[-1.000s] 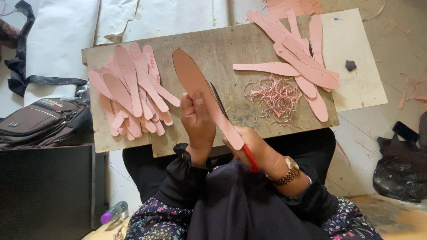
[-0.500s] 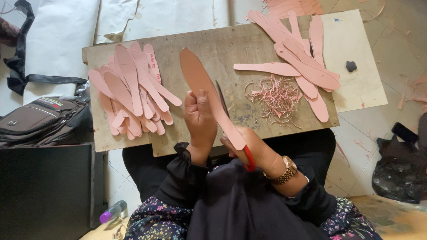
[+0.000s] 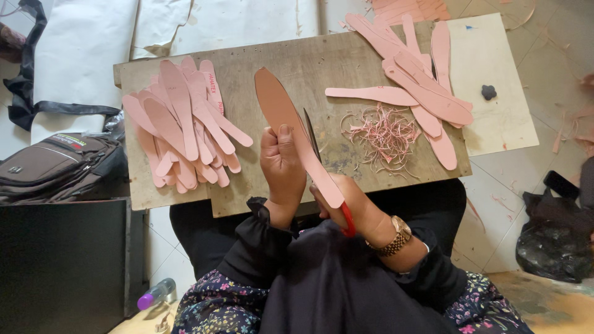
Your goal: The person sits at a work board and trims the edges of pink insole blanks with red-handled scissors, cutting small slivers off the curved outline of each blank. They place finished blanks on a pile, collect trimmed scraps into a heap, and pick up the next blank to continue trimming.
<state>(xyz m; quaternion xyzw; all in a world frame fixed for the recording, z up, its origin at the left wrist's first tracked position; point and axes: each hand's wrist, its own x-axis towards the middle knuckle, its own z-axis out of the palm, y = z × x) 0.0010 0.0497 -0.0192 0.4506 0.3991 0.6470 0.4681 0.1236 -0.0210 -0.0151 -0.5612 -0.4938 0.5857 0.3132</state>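
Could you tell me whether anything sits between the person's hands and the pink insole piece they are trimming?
Nothing visible does. The left hand grips the pink piece directly, thumb on its face, and the right hand works red-handled scissors along its edge above the wooden board.

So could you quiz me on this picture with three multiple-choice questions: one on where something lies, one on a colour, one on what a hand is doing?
1. Where does the heap of thin curly trimmings lie on the wooden board?
A. left of the held piece
B. right of the held piece
C. on the backpack

2. What colour are the scissor handles?
A. red
B. blue
C. green

3. What is the left hand doing?
A. lying flat and empty
B. gripping the long pink piece
C. holding a bottle

Answers: 1 B, the trimmings sit beside the right-hand stack; 2 A, red shows at the right hand; 3 B, its fingers wrap the piece.
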